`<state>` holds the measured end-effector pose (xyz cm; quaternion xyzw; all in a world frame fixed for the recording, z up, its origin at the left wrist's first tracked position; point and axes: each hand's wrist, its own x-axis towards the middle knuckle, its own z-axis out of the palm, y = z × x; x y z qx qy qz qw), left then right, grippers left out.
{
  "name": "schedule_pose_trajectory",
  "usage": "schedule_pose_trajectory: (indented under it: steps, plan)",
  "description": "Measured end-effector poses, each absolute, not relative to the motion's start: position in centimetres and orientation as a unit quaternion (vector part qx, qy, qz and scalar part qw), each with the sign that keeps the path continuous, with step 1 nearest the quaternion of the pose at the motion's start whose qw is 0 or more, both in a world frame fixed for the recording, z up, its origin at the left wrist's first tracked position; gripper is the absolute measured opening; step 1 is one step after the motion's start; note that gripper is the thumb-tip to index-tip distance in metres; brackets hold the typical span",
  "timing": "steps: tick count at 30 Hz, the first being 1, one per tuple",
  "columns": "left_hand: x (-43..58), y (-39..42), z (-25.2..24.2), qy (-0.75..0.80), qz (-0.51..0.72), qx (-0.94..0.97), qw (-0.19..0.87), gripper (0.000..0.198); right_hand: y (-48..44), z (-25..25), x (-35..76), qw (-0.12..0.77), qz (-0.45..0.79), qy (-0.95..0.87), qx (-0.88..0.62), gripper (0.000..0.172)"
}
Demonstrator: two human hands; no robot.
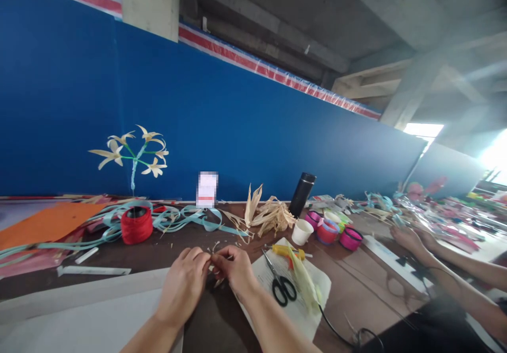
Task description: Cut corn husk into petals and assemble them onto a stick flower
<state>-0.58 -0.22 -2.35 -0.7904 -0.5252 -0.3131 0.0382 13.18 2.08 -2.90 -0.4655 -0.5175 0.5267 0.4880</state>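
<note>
My left hand (185,282) and my right hand (234,269) meet over the brown table, their fingertips pinched together. Small pale bits, perhaps dry husk, show around the fingers; what they grip is mostly hidden. Just right of my right hand lies a paper sheet (259,268) carrying black-handled scissors (283,289), a yellow glue gun (287,251) and a pale green corn husk (304,279). Beyond my hands sits a heap of dried corn husks (277,217). A spool of red cord (137,226) stands to the left, beside tangled light-blue ribbon (190,218).
A flower spray with pale petals (135,168) stands before the blue partition (237,131). Back right are a black bottle (302,194), a white cup (302,232) and pink rolls (350,238). A white board (99,316) lies front left. Another person's hands (407,238) rest at right.
</note>
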Motion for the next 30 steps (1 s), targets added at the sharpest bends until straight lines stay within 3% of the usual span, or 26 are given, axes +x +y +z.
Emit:
schedule_pose_trajectory:
  steps: [15,30]
  plan:
    - [-0.4,0.3,-2.5,-0.521,-0.371,-0.763,-0.097,0.025,2.3,-3.3,13.7,0.481,0.36,-0.616,-0.51,0.02]
    - [-1.1,1.1,-2.0,-0.564,-0.419,-0.661,-0.262,0.035,2.6,-3.4,14.0,0.475,0.362,-0.615,-0.515,0.02]
